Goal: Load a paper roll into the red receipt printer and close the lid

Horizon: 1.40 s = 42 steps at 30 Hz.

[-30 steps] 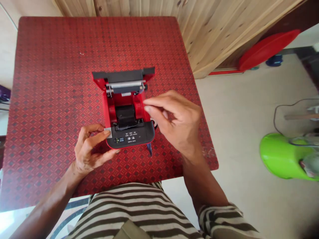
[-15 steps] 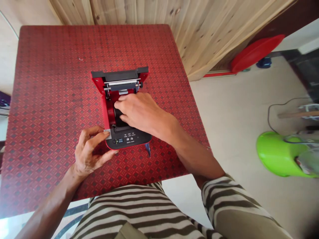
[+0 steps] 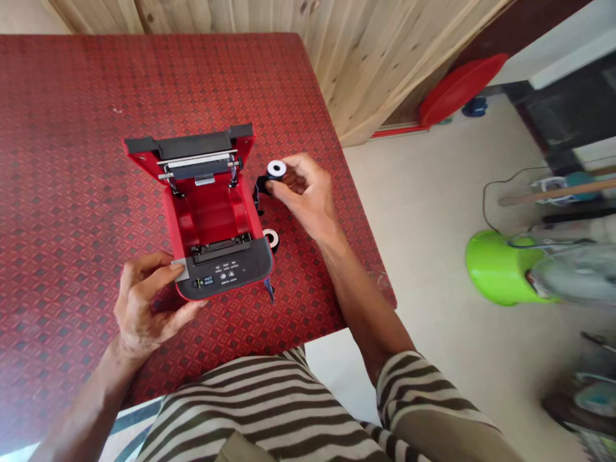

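A red and black printer stands on the red patterned table with its lid raised and its red inner compartment showing bare. My left hand grips the printer's front left corner, thumb and fingers on its edge, by a small grey patch. To the right of the printer, my right hand holds a small black roll with a white end and a dark hole. Another roll with a white end lies against the printer's right side. Dark strip material hangs near the held roll.
The red table extends to the left and back, against a wooden wall. On the floor at the right are a green stool, a cable and a wooden stick. A red round object leans by the wall.
My right hand has come out of the printer's compartment to its right, with the black roll in its fingers. The view has shifted right. My left hand stays on the corner.
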Tool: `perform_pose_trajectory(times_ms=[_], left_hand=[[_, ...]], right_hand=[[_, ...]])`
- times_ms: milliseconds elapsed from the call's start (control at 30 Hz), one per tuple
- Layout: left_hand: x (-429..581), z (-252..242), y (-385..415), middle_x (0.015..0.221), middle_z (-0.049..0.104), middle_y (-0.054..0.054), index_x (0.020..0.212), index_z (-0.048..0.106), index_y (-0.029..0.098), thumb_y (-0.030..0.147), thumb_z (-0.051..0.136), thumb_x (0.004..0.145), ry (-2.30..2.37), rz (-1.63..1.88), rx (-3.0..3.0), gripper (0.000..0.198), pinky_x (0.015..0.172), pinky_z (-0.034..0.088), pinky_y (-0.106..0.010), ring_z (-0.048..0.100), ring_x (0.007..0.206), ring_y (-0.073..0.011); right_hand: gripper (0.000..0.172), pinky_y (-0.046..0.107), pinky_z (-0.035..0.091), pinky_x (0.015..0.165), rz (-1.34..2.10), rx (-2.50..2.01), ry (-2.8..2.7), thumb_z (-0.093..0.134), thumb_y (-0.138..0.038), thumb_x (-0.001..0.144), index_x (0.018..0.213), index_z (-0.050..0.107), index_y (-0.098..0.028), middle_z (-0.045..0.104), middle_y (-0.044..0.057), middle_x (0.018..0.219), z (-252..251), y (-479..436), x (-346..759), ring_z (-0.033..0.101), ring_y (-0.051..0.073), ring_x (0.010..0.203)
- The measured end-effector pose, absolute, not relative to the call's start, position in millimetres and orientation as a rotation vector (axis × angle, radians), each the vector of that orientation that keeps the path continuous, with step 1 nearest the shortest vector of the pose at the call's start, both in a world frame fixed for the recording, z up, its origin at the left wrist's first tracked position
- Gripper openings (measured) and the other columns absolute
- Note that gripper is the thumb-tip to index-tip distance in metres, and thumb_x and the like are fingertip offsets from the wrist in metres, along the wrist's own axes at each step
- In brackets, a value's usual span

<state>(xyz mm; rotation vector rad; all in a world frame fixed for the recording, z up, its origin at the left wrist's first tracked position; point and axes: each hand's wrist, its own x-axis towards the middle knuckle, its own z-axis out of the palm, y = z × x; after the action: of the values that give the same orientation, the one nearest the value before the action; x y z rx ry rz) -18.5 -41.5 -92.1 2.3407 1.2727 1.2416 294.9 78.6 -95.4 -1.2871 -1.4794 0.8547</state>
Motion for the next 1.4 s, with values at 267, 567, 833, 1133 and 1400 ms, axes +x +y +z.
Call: perform_pose_trajectory(times_ms=[267,567,833,1133,1400], left_hand=[[-21,-93,-41,0.118,0.068,-0.010,0.151,0.058,0.032,0.034,0.092,0.083,1.256,1.258,2.364,0.075,0.082,0.061,-0.043,0.069,0.103,-0.0258],[-23,-97,-41,0.119,0.069,-0.009,0.149,0.060,0.032,0.034,0.094,0.080,1.248,1.275,2.324,0.077,0.083,0.060,-0.042,0.069,0.103,-0.0255],[-17,-94,-40,0.116,0.070,-0.006,0.143,0.062,0.032,0.044,0.090,0.085,1.262,1.297,2.342,0.066,0.082,0.060,-0.040,0.069,0.102,-0.0233],[-15,-88,-39,0.115,0.069,-0.009,0.146,0.057,0.023,0.043,0.088,0.088,1.211,1.272,2.462,0.069,0.085,0.062,-0.036,0.070,0.102,-0.0225],[-14,-89,-41,0.116,0.070,-0.010,0.147,0.055,0.023,0.043,0.084,0.092,1.218,1.250,2.452,0.065,0.083,0.065,-0.034,0.071,0.101,-0.0213]], right_hand=[[0.032,0.034,0.055,0.069,1.010,-1.383,-1.581,0.082,-0.043,0.087,0.107,0.063,-0.027,0.074,-0.003,0.087,-107,70,289,0.064,0.016,0.069],[0.026,0.033,0.056,0.073,1.070,-1.404,-1.739,0.076,-0.020,0.089,0.114,0.075,-0.023,0.080,0.003,0.103,-81,2,320,0.070,0.016,0.079],[0.025,0.040,0.059,0.095,0.826,-1.306,-1.787,0.076,-0.012,0.091,0.114,0.075,-0.022,0.081,0.004,0.111,-70,-12,301,0.075,0.021,0.102],[0.021,0.049,0.058,0.106,0.297,-1.023,-2.493,0.059,-0.009,0.106,0.122,0.070,-0.016,0.075,0.009,0.118,18,23,255,0.068,0.027,0.116],[0.031,0.038,0.057,0.085,0.286,-1.323,-2.955,0.046,-0.001,0.106,0.111,0.076,-0.009,0.077,0.020,0.114,23,47,194,0.071,0.030,0.111]])
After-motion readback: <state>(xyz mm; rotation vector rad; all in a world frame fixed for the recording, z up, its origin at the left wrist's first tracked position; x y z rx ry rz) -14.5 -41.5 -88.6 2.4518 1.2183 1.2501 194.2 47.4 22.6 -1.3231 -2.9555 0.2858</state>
